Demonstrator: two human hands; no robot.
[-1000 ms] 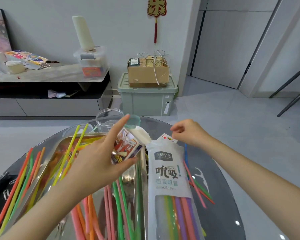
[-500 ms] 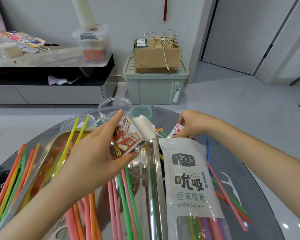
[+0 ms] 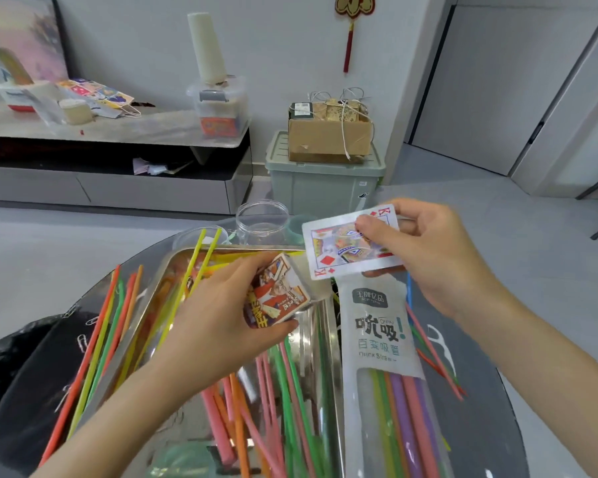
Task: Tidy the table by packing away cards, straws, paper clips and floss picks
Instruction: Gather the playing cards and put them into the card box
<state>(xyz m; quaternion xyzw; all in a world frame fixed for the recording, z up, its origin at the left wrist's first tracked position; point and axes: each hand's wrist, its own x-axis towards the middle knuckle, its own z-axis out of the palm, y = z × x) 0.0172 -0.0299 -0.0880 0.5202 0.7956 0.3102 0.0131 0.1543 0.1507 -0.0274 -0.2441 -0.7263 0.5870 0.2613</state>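
My left hand (image 3: 218,322) grips a red-printed card box (image 3: 277,294), open end up, over the steel tray (image 3: 321,374). Just to its right my right hand (image 3: 432,250) pinches a king of diamonds playing card (image 3: 346,248), held flat in the air above the top of the white straw bag (image 3: 384,367). Several coloured straws (image 3: 273,408) lie loose in the tray and on the glass table (image 3: 491,391). More straws (image 3: 97,346) lean over the tray's left rim. A white floss pick (image 3: 441,343) lies right of the bag. Paper clips (image 3: 82,341) lie at the left.
Two clear jars (image 3: 261,222) and a green lid (image 3: 299,225) stand at the table's far edge. A black bag (image 3: 11,374) hangs at the left. Beyond the table are a green storage bin (image 3: 325,188) with a cardboard box on it and a low cabinet (image 3: 111,160).
My right hand has lifted the king of diamonds off the table beside the bag and brought it up and left, near the card box. My left hand keeps hold of the box.
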